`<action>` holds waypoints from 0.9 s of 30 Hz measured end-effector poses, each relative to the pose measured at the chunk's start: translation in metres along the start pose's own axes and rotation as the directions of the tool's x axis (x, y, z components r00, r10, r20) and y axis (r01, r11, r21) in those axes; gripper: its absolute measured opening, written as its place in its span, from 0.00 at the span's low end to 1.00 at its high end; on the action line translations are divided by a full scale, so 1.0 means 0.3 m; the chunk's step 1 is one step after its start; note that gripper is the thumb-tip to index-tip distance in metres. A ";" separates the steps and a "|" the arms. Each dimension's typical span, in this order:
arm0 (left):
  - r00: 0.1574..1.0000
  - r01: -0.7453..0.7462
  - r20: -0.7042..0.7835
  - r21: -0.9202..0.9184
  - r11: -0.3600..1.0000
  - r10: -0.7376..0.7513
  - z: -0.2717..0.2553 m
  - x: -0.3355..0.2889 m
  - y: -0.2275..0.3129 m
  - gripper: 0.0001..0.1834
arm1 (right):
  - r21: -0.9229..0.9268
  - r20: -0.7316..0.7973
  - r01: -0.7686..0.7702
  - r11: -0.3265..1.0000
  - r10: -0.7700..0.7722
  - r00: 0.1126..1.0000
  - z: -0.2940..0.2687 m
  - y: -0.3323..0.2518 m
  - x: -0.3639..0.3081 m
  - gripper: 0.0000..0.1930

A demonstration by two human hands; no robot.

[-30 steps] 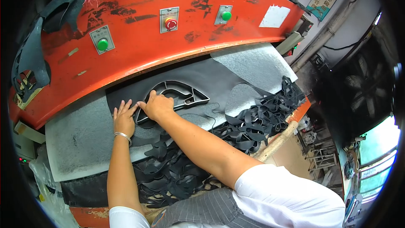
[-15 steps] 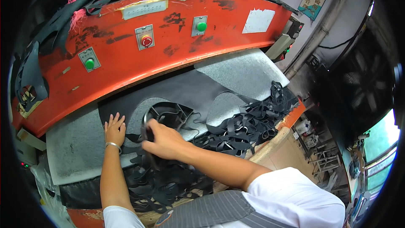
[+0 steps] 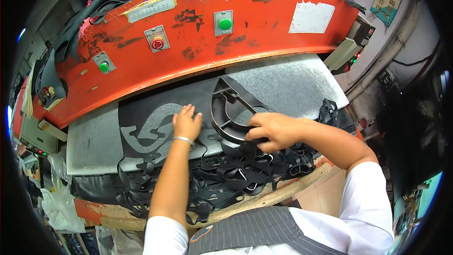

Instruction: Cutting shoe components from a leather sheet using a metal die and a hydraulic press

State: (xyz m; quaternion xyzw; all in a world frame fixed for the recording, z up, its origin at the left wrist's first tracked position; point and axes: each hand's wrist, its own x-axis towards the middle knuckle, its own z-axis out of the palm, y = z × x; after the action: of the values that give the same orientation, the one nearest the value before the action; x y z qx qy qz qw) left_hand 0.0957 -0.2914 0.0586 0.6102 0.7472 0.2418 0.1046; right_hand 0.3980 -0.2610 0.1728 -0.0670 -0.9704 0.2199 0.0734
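A black sheet of leather-like material (image 3: 155,95) lies on the pale, worn bed (image 3: 292,78) of a red press, with curved openings cut along its near side. Toward its right part rests a curved metal cutting die (image 3: 213,115), an open frame with cross struts. My right hand (image 3: 278,130) grips the die's near right edge, fingers curled and slightly blurred. To the left of the die, my left hand (image 3: 187,125) lies on the sheet beside a cut-out, fingers stretched and holding nothing.
Tangled black offcut strips (image 3: 240,172) spill over the bed's near edge, above a wooden rail (image 3: 302,182). Behind stands the red press beam (image 3: 188,42), carrying two green buttons and a red stop button (image 3: 157,43). A clear plastic bag (image 3: 61,208) hangs at left.
My right hand has carried the cutting die rightward across the sheet. My left hand has shifted right, from the sheet's left edge to near the die. The head view has turned somewhat.
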 end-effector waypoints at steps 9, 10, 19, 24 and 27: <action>0.981 0.026 -0.196 0.094 0.995 -0.007 0.162 -0.088 0.078 0.29 | -0.239 0.167 0.286 0.928 -0.251 0.953 0.020 0.433 0.197 0.12; 0.976 0.051 -0.211 0.013 0.999 -0.047 0.164 -0.090 0.084 0.29 | -0.264 0.189 0.301 0.916 -0.256 0.948 0.027 0.453 0.211 0.12; 0.976 0.087 -0.193 -0.094 0.992 -0.103 0.173 -0.070 0.100 0.29 | -0.219 0.203 0.231 0.948 -0.187 0.961 0.074 0.564 0.223 0.13; 0.973 0.107 -0.194 -0.089 0.990 -0.123 0.169 -0.060 0.072 0.30 | -0.041 -0.229 -0.072 0.997 0.061 0.972 0.115 0.585 0.105 0.26; 0.968 0.074 -0.235 -0.084 0.994 -0.092 0.186 -0.056 0.053 0.33 | 0.138 -0.472 -0.429 0.893 0.440 0.764 0.218 0.605 -0.004 0.37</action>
State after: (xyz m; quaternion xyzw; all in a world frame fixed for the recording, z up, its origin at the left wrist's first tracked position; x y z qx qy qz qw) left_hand 0.1387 -0.2924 0.0161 0.5406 0.7695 0.3368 0.0468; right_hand 0.4058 -0.1263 0.0351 -0.3425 -0.8748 0.2170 0.2651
